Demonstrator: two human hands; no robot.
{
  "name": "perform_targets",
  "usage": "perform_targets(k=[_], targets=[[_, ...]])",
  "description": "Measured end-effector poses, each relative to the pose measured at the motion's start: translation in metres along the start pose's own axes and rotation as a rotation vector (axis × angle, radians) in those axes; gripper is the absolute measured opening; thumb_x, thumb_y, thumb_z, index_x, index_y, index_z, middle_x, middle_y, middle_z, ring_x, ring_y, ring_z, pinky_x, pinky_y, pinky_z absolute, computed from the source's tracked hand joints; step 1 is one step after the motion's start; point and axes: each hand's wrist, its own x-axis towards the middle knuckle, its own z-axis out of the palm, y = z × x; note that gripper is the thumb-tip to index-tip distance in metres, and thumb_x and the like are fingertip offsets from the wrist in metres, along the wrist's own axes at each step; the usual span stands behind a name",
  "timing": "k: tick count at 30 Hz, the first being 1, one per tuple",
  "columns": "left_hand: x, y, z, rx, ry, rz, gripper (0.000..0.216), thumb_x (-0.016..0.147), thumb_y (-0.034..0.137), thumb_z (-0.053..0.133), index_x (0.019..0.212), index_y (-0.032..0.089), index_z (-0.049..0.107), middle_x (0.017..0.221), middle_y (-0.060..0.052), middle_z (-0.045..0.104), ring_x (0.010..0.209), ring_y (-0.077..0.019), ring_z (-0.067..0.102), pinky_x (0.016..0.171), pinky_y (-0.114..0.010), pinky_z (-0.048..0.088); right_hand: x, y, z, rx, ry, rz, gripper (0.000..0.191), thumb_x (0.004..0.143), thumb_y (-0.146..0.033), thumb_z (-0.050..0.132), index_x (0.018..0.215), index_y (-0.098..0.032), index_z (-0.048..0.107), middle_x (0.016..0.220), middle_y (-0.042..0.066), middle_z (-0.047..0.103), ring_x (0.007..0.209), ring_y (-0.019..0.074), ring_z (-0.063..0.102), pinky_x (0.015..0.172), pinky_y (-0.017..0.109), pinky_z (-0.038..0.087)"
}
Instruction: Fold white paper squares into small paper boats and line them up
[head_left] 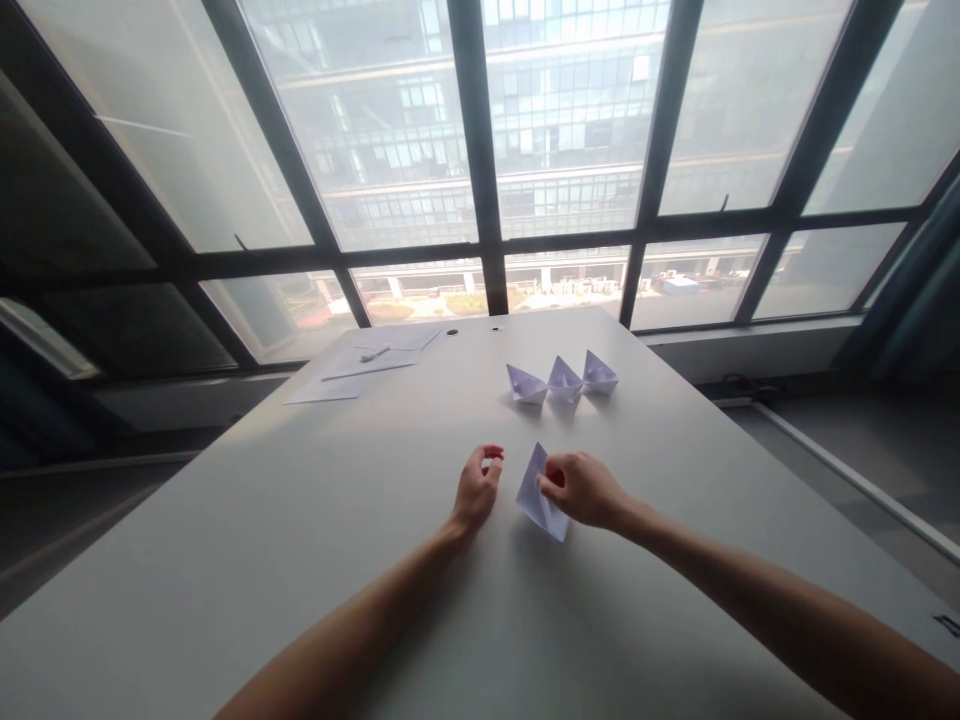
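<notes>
A folded white paper boat point(534, 497) is tilted in the grip of my right hand point(583, 488), its fingers curled and pinching the boat's right side. To the left, my left hand point(478, 488) rests by the table surface with fingers bent and a gap between thumb and fingertips. It holds nothing and is apart from the boat. Beyond my hands, three more paper boats stand upright in a row: a left one point(527, 386), a middle one point(565, 380) and a right one point(600, 373).
The white table point(300, 540) stretches toward tall framed windows point(555, 130). Flat paper sheets point(360, 362) lie at its far left, with a small white object point(375, 354) on top. Two small dark-rimmed holes are near the far edge. A curtain point(907, 290) hangs at right.
</notes>
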Motion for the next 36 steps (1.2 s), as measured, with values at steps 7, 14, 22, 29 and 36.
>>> perform_targets(k=[7,14,22,29,36], targets=[[-0.003,0.004,-0.001,0.033,-0.031,-0.023,0.027,0.08,0.023,0.051,0.104,0.014,0.061,0.1,-0.008,0.065,0.064,-0.0136,0.054,0.059,-0.026,0.045,0.008,-0.005,-0.001,-0.138,-0.109,0.01,0.018,0.079,-0.025,0.058,0.062,-0.019,0.06,0.059,-0.001,0.06,0.051,0.0099,0.044,0.05,0.025,0.024],[-0.004,-0.002,-0.002,-0.01,-0.071,-0.049,0.029,0.08,0.024,0.051,0.107,0.016,0.058,0.103,-0.007,0.063,0.058,-0.0108,0.048,0.051,-0.022,0.038,0.016,0.029,-0.057,-0.195,-0.062,0.063,0.02,0.079,-0.025,0.06,0.061,-0.018,0.059,0.058,0.0,0.06,0.051,0.0097,0.046,0.049,0.024,0.026],[-0.007,-0.003,-0.003,-0.002,-0.084,-0.059,0.027,0.082,0.027,0.052,0.105,0.017,0.06,0.103,-0.006,0.065,0.061,-0.0128,0.052,0.055,-0.024,0.041,0.068,0.145,-0.153,-0.389,0.062,0.224,0.019,0.082,-0.029,0.061,0.068,-0.017,0.065,0.067,0.004,0.067,0.065,0.0156,0.06,0.058,0.023,0.036],[-0.013,0.0,-0.005,0.03,-0.109,-0.081,0.025,0.085,0.026,0.051,0.108,0.017,0.059,0.103,-0.005,0.064,0.065,-0.0135,0.052,0.058,-0.023,0.042,0.13,0.218,-0.164,-0.505,0.052,0.445,0.017,0.083,-0.031,0.062,0.084,-0.017,0.072,0.087,0.011,0.072,0.082,0.0222,0.067,0.067,0.027,0.043],[-0.017,0.007,-0.004,0.053,-0.135,-0.081,0.023,0.086,0.027,0.051,0.104,0.017,0.062,0.1,-0.006,0.065,0.071,-0.0162,0.056,0.065,-0.026,0.045,0.168,0.246,-0.141,-0.517,0.029,0.548,0.025,0.084,-0.034,0.063,0.098,-0.015,0.072,0.104,0.017,0.069,0.095,0.0274,0.067,0.077,0.033,0.048]])
